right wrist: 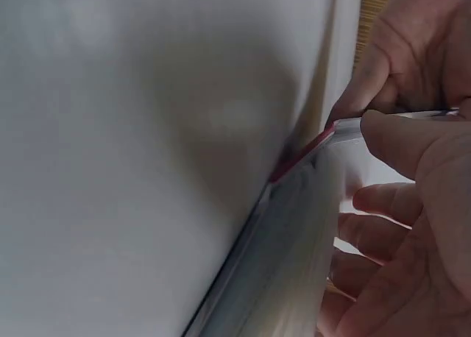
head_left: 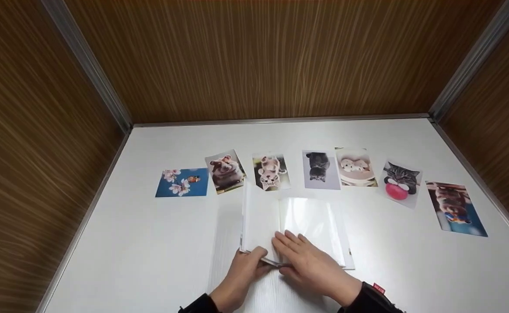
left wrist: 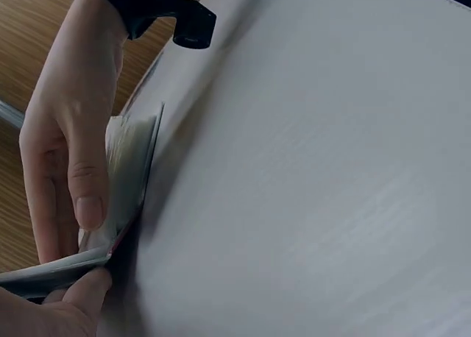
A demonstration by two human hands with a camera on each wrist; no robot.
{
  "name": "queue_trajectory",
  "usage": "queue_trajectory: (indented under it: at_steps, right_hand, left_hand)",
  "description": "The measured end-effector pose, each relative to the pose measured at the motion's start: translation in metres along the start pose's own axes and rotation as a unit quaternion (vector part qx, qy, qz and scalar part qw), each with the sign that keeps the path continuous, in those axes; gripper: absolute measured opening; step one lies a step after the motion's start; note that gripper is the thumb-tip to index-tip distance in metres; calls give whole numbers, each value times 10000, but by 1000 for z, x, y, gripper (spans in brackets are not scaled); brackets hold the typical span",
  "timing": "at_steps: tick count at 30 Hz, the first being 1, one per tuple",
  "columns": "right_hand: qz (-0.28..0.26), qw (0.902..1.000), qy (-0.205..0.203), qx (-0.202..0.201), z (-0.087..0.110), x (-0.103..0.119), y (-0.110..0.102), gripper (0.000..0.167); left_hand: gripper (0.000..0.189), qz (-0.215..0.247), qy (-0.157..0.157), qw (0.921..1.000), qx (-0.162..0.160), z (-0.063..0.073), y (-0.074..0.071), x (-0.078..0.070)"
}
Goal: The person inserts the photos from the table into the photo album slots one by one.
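Note:
A photo album lies open near the middle of the white table, with clear, glossy sleeve pages on its right side. My left hand grips the lower edge of the raised left side, thumb on top and fingers underneath. Over the inner margin beside the spine, my right hand rests with its fingers extended across the page. The right wrist view shows the album's thick page stack and the right fingers along it. No photo shows in the visible sleeves.
Beyond the album, several loose photos lie in an arc: a blossom photo at far left, animal photos such as a grey cat behind, and a dressed animal photo at far right. Wood-grain panels enclose the table.

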State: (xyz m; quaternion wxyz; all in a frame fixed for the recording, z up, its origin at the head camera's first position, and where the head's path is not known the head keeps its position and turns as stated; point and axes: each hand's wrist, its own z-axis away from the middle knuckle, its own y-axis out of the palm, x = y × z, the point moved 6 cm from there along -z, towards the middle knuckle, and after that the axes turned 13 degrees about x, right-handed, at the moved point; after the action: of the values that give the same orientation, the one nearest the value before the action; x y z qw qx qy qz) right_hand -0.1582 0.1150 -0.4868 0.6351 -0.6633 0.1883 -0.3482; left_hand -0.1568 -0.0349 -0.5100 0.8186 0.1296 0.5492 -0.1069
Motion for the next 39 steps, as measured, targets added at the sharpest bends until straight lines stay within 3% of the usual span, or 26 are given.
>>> queue_trajectory:
  at_steps: [3, 4, 6, 10, 13, 15, 18, 21, 24, 28, 32, 35, 39]
  right_hand:
    - [57, 9998, -61, 193, 0, 0, 6, 68]
    - [82, 9997, -86, 208, 0, 0, 6, 68]
    - [110, 9996, -104, 255, 1, 0, 8, 67]
    - [105, 9994, -97, 330, 1, -1, 10, 65]
    - [19, 9991, -53, 431, 1, -3, 11, 62]
    - [-17, 9990, -45, 453, 1, -3, 11, 61]
    - [-43, 9990, -53, 441, 3, -4, 10, 59]
    - [-19, 9993, -79, 363, 4, -5, 9, 58]
    - [-9, 9994, -71, 331, 5, -7, 8, 57]
    - [-29, 9993, 15, 365, 8, -11, 8, 56]
    - [41, 9996, 20, 277, 12, -15, 8, 55]
    - [114, 9997, -9, 210, 15, -17, 7, 55]
    - [161, 9996, -28, 220, 18, -18, 5, 55]
  left_hand:
    - [48, 469, 148, 9988, -33, 1, -10, -3]
    - [50, 365, 176, 9991, -127, 2, -16, -5]
    - [53, 32, 185, 9991, -382, 1, -29, -9]
    - [59, -612, -153, 9935, -951, 0, -56, -13]
    - [65, -1270, -191, 9854, -1120, -3, -71, -14]
    - [68, -1887, -92, 9755, -1124, -5, -75, -16]
    - [66, -2970, -24, 9488, -1077, -7, -76, -18]
    - [66, -4023, -38, 9108, -926, -7, -70, -18]
    - [69, -4792, 25, 8739, -820, -7, -63, -17]
    - [74, -5381, 66, 8395, -749, -8, -56, -14]
    - [74, -5825, 396, 8092, -657, -9, -49, -14]
    - [72, -6201, 815, 7800, -230, -10, -39, -14]
    - [72, -6540, 1194, 7440, 664, -13, -23, -12]
